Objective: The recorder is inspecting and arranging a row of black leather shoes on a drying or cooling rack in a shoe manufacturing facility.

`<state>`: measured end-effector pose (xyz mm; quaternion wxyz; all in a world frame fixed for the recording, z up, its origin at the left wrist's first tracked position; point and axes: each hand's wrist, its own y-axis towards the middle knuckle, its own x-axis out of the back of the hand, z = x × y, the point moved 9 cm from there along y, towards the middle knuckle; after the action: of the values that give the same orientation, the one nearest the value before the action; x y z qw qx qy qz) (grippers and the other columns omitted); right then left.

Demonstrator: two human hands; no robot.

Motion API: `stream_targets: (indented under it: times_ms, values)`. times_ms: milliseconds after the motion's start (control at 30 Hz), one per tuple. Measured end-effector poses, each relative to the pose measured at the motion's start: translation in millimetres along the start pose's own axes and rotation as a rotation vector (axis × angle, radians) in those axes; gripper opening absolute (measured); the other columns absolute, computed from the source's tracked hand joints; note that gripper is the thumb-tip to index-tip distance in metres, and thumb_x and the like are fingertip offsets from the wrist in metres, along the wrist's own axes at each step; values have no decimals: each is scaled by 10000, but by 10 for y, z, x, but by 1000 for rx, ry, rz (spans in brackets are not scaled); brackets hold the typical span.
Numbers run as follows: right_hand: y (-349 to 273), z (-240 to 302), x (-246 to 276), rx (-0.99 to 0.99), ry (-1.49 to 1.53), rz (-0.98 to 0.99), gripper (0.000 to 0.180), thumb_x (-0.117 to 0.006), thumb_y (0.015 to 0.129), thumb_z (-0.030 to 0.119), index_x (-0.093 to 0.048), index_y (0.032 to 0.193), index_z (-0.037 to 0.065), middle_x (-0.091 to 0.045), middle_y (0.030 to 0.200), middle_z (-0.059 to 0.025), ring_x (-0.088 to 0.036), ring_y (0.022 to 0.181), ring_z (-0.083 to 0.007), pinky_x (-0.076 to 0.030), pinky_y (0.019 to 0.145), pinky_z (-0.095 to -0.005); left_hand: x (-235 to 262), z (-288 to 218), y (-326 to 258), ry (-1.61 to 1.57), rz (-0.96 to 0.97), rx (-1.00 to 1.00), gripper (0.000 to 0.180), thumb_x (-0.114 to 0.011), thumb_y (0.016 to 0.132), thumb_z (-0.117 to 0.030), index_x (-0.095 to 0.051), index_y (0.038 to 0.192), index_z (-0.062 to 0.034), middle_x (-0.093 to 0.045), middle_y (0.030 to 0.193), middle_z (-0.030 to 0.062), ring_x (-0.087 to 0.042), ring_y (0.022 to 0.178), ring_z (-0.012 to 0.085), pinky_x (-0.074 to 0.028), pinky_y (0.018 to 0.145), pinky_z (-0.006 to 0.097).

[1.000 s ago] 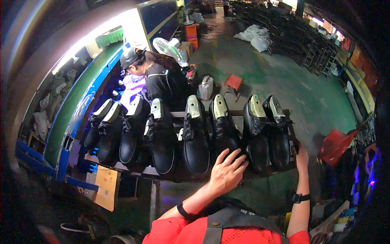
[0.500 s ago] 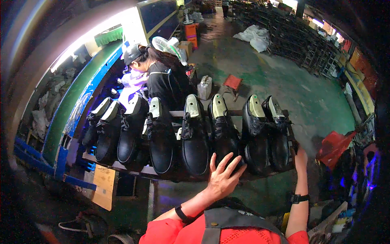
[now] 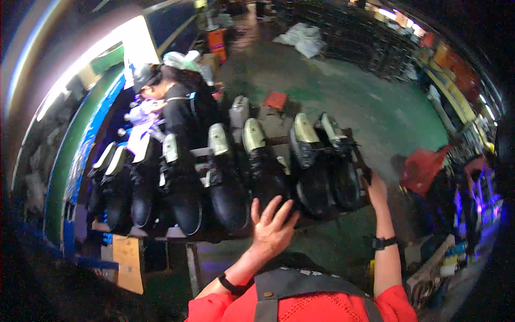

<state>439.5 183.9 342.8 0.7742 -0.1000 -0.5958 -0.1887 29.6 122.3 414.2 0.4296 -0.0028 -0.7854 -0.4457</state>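
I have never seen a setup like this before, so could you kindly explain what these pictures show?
There is no machine here, only a person's two bare hands. The view comes from a wide fisheye camera worn on the head and looking down, so straight edges bend near the rim.

A row of black lace-up shoes stands on a rack, pale forms showing in their openings. The left hand has its fingers spread at the toe of one shoe, not lifting it. The right hand is at the rack's right end; its fingers are partly hidden, so its grip is unclear. Beyond the rack, toward the left, is a co-worker in black.
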Motion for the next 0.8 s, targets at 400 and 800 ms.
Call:
stream_targets:
  times_ms: [400, 800]
  values:
    - [-86, 225, 170, 30, 59, -61, 448, -611, 1019, 315, -596, 1417, 110, -754, 1150, -189, -734, 1002, -396, -555, 858, -521, 30, -10, 22, 8, -5, -10, 310, -761, 760, -159, -807, 1063, -207, -626, 1399, 34, -508, 1390, 331, -236, 1211, 720]
    - [-55, 206, 107, 5, 45, -33, 498, -649, 973, 337, -566, 1432, 166, -731, 1060, -237, -679, 1001, -489, -526, 815, -586, 55, 1, 40, 0, -50, -26, 278, -734, 763, -136, -805, 1026, -191, -656, 1361, 58, -549, 1350, 354, -261, 1204, 725]
